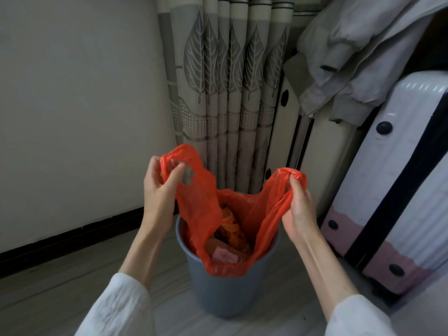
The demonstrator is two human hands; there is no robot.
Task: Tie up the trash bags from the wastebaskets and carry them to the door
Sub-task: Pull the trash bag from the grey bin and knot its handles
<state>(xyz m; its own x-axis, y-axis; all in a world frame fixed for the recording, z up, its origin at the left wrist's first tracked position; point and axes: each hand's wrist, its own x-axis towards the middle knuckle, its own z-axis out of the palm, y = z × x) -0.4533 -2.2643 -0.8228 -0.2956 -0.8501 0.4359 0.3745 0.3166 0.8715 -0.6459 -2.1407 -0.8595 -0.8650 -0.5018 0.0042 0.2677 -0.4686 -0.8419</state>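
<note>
A red plastic trash bag (201,214) sits inside a grey round wastebasket (218,292) on the floor, in the middle of the view. Its mouth stands wide and shows orange and pink wrappers inside. My left hand (160,187) pinches the bag's left handle loop, lifted above the rim. My right hand (299,209) grips the bunched right handle at about the same height. The two handles are held apart, not crossed or knotted. The lower part of the bag stays in the basket.
A white wall with a dark baseboard (68,238) runs on the left. A leaf-patterned curtain (225,93) hangs behind the basket. A white and pink suitcase (397,190) leans close on the right, with grey clothing (358,52) draped above it.
</note>
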